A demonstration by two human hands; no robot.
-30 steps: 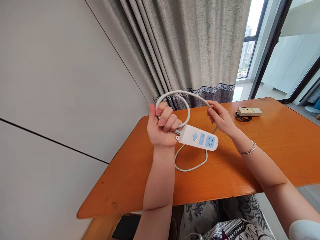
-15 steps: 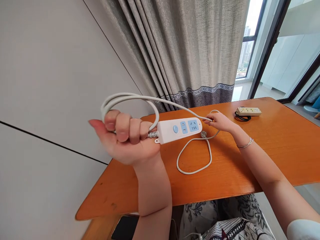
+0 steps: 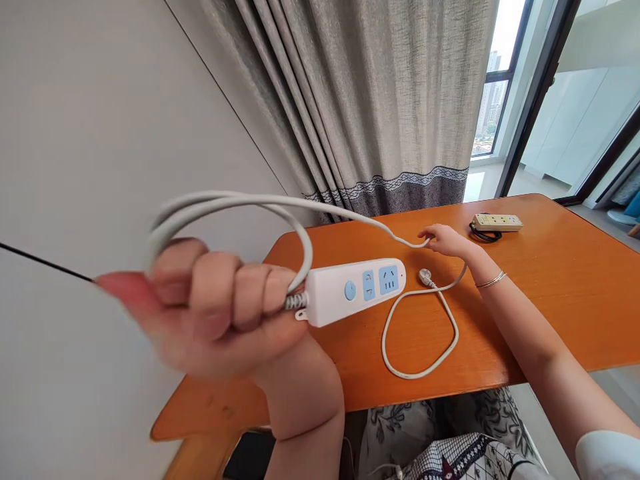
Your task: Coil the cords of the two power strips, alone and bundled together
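Note:
My left hand [image 3: 225, 300], blurred at the thumb, is closed around the looped cord close to the camera. From its heel side sticks out a white power strip [image 3: 330, 293] with blue sockets and a blue round button, raised above the table. The pale grey power cord [image 3: 340, 212] runs in loops over my left fingers and across to my right hand [image 3: 445, 240], whose fingers pinch it over the table's far side. Beyond that hand the cord lies in a loop on the tabletop, ending in a plug [image 3: 425, 276].
An orange wooden table [image 3: 540, 293] spans the front. On its far right lies a second, cream power strip [image 3: 497, 223] with a black cord [image 3: 485, 235]. A grey curtain [image 3: 390, 100] hangs behind, a pale wall [image 3: 90, 147] stands at left. A dark flat object [image 3: 250, 457] sits below the table edge.
My left hand has come nearer the camera and to the left, stretching the cord. My right hand has shifted slightly right. The loop and plug on the table have slid right.

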